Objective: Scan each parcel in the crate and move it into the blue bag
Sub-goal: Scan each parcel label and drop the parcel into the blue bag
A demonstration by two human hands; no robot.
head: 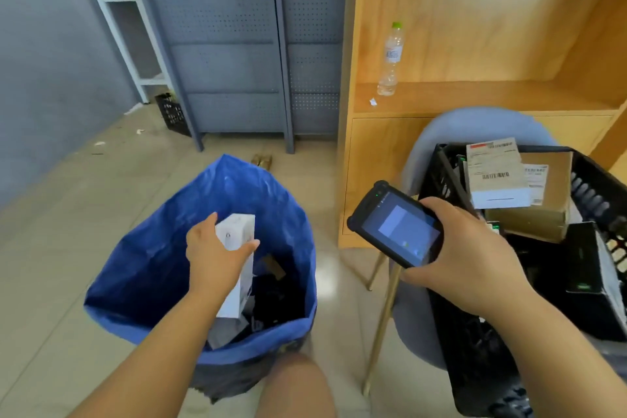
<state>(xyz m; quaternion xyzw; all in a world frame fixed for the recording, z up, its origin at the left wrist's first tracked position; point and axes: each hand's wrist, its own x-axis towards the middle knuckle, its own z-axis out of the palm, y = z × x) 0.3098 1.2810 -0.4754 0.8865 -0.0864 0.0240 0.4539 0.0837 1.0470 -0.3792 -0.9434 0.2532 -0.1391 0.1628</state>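
Note:
An open blue bag (142,268) stands on the floor at centre left. My left hand (213,254) grips a white box parcel (237,231) inside the bag's mouth, above dark parcels lying at the bottom. My right hand (464,258) holds a black handheld scanner (397,224) with its screen lit, between the bag and the crate. The black plastic crate (444,173) sits on a blue chair at right. In it are a white labelled parcel (495,176), a brown cardboard box (549,200) and a black box (590,278).
The blue chair (475,125) with gold legs carries the crate. A wooden shelf unit (475,95) behind it holds a clear water bottle (390,61). Grey metal racks (230,54) and a small black basket (173,112) stand at the back. My knee (298,387) is below the bag.

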